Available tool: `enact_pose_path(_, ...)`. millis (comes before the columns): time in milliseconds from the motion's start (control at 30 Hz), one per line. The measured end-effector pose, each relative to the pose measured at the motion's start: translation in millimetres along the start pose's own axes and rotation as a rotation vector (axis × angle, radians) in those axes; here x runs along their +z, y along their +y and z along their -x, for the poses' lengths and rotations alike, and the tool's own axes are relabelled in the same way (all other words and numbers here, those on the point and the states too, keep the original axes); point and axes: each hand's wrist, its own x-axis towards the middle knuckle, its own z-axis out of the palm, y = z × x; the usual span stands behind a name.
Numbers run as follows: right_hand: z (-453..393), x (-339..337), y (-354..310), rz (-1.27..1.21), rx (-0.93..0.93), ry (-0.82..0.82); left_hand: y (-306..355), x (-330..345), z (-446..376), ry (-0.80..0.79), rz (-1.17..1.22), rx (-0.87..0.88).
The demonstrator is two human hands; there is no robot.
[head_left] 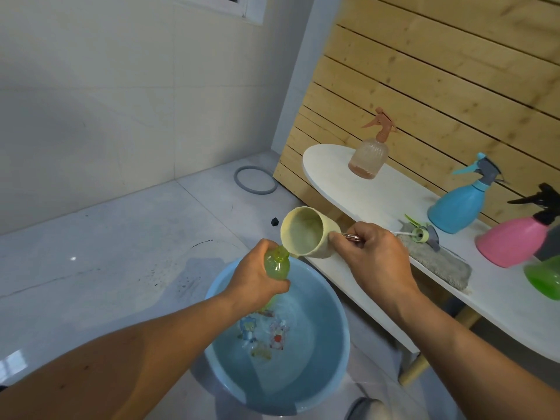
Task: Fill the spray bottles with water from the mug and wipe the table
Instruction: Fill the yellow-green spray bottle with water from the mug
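head view: left hand (pixel 257 275) grips the green bottle (pixel 276 263) upright over the blue basin (pixel 327 301); right hand (pixel 377 257) holds the cream mug (pixel 306 231) by its handle, tipped, lip touching the bottle's mouth. grey cloth (pixel 436 263) lies on the white table (pixel 394 192) among other spray bottles.

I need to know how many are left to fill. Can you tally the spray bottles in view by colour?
Peach, clear: 1
Blue: 1
Pink: 1
Green, on the table: 1
Yellow-green, cap off, in the left hand's grip: 1
Total: 5
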Motion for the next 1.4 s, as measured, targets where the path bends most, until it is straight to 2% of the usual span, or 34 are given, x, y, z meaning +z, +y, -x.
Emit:
enact_pose_path(167, -10, 10, 18, -0.354, 0.324, -0.052, -3, 1, -1, 0.010, 0.049, 0.004)
enact_pose_path(367, -6, 31, 42, -0.467, 0.429, -0.221, -3, 5, -2, 0.010, 0.060, 0.014)
enact_pose_path(500, 2, 38, 53, -0.532, 0.487, -0.205, -6, 7, -4, 0.001, 0.037, 0.011)
enact_pose_path(667, -1, 31, 52, -0.531, 0.421, -0.143, -9, 9, -7, -0.015, 0.022, 0.002)
enact_pose_path(1133, -4, 4, 29, -0.162, 0.082, -0.082, -10, 11, -12, -0.019, -0.008, -0.001)
enact_pose_path(1400, -1, -3, 16, -0.069, -0.013, -0.051, -6, 10, -11, -0.018, -0.030, 0.007)
